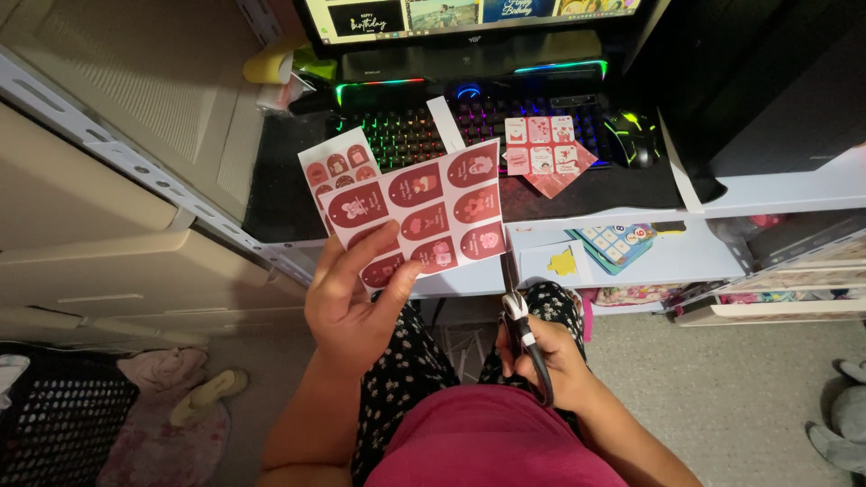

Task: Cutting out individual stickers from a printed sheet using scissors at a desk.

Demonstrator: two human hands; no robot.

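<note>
Left hand (347,302) raised in front of the desk's front edge, thumb and fingers pinching the lower left corner of a white printed card sheet covered with dark red arch-shaped gift tags (424,215). Sheet held up and tilted, upper right corner rising over the desk's front edge. Behind it in the same pinch, a second, smaller white sheet of dark red tags (336,164), peeking out at the upper left.

Right hand (546,361) lower, above the lap, fingers curled shut around the black handles of a pair of scissors (516,311). Blades pointing up toward the lower right corner of the big sheet, tip just beside it; touching or not, cannot tell. Blades open or closed, hard to tell as well.

On the black desk (280,203), a backlit keyboard with rainbow-coloured keys (415,131) along the back, a black computer mouse with green glow (631,135) near the right edge. More red and white tag cut-outs (544,153) lying across the keyboard's right end. On the white lower shelf (686,261) under the desk's front edge, a small white card with a yellow shape (557,263) and a blue card with numbered squares (613,242) beside it.
</note>
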